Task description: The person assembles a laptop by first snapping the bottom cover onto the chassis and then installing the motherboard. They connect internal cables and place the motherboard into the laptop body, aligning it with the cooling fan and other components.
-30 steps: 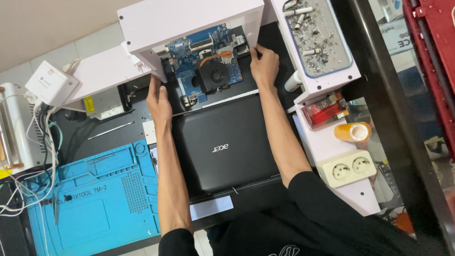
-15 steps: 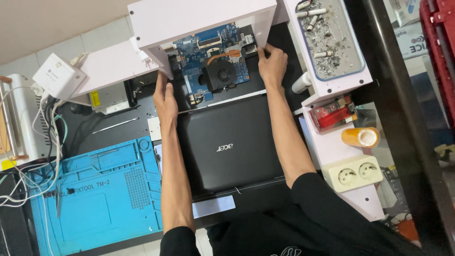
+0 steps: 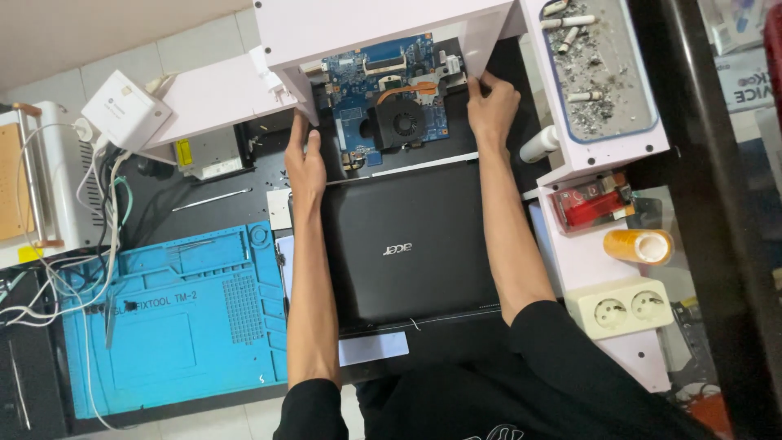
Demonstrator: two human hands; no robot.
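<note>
- Head view: the left hand [image 3: 305, 163] lies flat with fingers together and stretched forward, touching the left edge of the opened laptop base [image 3: 391, 106], its fingertips right at the foot of the white shelf [image 3: 366, 28] above.
- The right hand [image 3: 491, 106] grips the right edge of that base, fingers curled against the shelf's right leg; whether it pinches anything small I cannot tell.
- Between the two hands sits the blue circuit board [image 3: 371, 90] with a black round fan [image 3: 403, 124] and a copper pipe, partly tucked under the shelf.
- Just below both hands, between the forearms, lies the shut black laptop lid [image 3: 411, 244].
- Left of the left forearm, a blue work mat [image 3: 175, 318] covers the desk; further left, a white box [image 3: 122, 110] with cables.
- Right of the right hand, a tray of ash and cigarette ends [image 3: 599, 73]; below it a red lighter [image 3: 590, 204], an orange tape roll [image 3: 639, 244] and a double socket [image 3: 623, 308].
</note>
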